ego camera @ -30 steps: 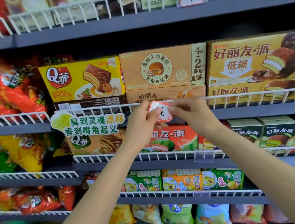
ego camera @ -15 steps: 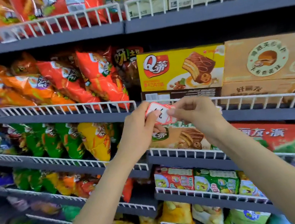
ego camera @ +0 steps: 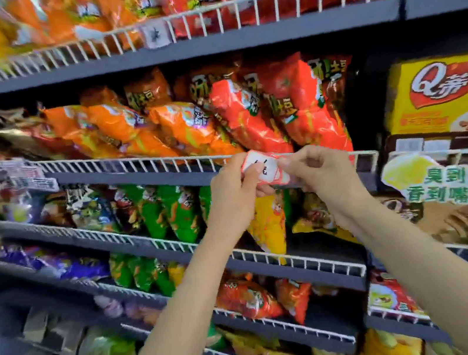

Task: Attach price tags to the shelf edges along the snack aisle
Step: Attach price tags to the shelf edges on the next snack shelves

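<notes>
A small stack of red-bordered white price tags point(ego camera: 265, 168) with handwriting sits between both my hands at mid-frame. My left hand point(ego camera: 233, 191) pinches the stack's left end with thumb on top. My right hand point(ego camera: 320, 175) pinches its right end with curled fingers. Both hands hover just in front of the white wire rail point(ego camera: 137, 164) of a grey shelf edge point(ego camera: 121, 178), below orange and red chip bags point(ego camera: 246, 113).
Several grey shelves with wire rails hold snack bags in orange, green, yellow and purple. A price tag point(ego camera: 155, 34) hangs on the upper rail, others point(ego camera: 30, 177) at the left. A yellow cake box point(ego camera: 445, 94) and a green-lettered promo sign point(ego camera: 459, 183) stand at the right.
The view has swung left along the aisle, from the cake boxes to the chip bags. Both hands keep hold of the tags and moved left with it.
</notes>
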{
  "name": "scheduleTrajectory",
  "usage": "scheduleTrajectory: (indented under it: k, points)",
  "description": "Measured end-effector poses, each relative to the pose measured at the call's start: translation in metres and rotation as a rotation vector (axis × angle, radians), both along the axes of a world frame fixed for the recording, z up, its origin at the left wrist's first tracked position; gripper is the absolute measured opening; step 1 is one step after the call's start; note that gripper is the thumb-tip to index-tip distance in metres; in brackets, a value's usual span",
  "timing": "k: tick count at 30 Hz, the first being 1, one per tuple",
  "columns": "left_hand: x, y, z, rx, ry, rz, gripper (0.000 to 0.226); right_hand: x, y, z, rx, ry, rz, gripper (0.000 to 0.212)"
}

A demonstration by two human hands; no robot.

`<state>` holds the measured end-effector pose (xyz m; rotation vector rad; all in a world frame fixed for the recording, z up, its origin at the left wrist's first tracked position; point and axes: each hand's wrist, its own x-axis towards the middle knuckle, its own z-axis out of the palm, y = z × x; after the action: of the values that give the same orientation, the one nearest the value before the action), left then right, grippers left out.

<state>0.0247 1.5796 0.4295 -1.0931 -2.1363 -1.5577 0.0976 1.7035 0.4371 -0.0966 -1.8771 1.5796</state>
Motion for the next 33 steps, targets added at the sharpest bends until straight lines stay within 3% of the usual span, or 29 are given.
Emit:
scheduleTrajectory:
  k: [5,11,16,22,28,33]
  points:
    - [-0.043,-0.052,0.006,-0.021,0.038,0.088,0.021,-0.054,-0.038,-0.001,0.060,-0.029,0.078,0.020]
    - [-0.127,-0.120,-0.010,0.029,-0.074,0.143,0.013,-0.133,-0.107,-0.002,0.142,-0.026,0.085,0.021]
    - [-0.218,-0.187,-0.025,0.085,-0.146,0.123,0.012,-0.207,-0.162,-0.014,0.202,0.017,-0.075,0.012]
    - [-0.317,-0.238,-0.035,-0.068,-0.277,0.060,0.029,-0.284,-0.220,-0.019,0.232,0.001,-0.287,0.011]
    - [-0.344,-0.236,-0.029,-0.200,-0.206,-0.063,0.047,-0.317,-0.238,-0.026,0.267,-0.017,-0.477,0.014]
    - [-0.351,-0.236,-0.023,-0.160,-0.260,-0.187,0.051,-0.326,-0.248,-0.022,0.332,-0.033,-0.537,0.010]
